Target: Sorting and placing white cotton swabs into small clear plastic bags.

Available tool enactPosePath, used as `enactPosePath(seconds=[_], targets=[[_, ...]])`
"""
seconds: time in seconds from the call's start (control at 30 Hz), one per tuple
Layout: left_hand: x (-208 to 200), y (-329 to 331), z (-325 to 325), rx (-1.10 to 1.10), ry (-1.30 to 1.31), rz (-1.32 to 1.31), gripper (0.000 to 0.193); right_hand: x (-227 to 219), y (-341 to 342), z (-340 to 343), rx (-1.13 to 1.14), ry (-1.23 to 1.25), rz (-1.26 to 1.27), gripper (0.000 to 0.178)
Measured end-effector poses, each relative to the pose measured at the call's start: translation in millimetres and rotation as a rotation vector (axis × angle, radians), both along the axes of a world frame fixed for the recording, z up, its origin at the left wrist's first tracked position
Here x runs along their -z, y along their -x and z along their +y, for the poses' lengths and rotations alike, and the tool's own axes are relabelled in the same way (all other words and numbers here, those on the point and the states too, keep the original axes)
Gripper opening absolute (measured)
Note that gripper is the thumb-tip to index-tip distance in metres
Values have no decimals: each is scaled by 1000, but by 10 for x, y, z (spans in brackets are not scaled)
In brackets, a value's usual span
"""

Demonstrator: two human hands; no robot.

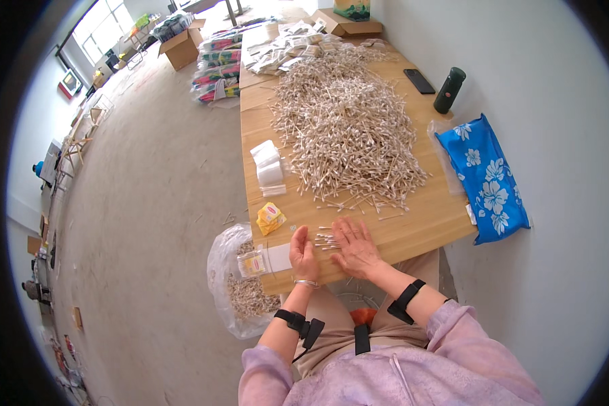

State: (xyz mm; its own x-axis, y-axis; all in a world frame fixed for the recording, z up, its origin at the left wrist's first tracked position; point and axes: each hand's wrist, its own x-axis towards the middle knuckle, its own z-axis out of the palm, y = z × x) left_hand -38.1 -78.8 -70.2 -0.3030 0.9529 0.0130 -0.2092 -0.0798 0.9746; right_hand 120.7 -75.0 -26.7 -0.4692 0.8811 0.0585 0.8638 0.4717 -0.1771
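Observation:
A small row of cotton swabs (325,239) lies on the table between my hands. Flat over its right end rests my right hand (356,249), palm down with the fingers stretched out. My left hand (302,254) stands on its edge at the row's left side, fingers slightly bent, with nothing seen in it. Next to the left wrist is a flat white piece, maybe a bag (278,258). A clear pack of swabs with a yellow label (252,264) sits at the table's left edge. The large heap of loose cotton swabs (352,122) spreads beyond both hands.
Yellow labels (270,218) and white bags (268,169) lie along the left edge of the wooden table (413,233). At right are a blue flowered pack (490,179), a dark bottle (450,90) and a phone (419,81). Below hangs a plastic sack of swabs (223,277).

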Motion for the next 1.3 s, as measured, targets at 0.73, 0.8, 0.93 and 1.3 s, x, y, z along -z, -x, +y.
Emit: enactPosePath(seconds=[0.73,0.8,0.93,1.3], targets=[[-101,-139,97,-82,4,-196,40,105,404,111,305,121,1193,52],[-113,-130,119,-97,2,-214,41,123,333,142,287,57,1080,53],[-154,-108,147,-106,7,-246,41,110,284,178,208,77,960,54],[-133,-20,125,-27,28,-296,44,109,322,198,97,-7,783,45]])
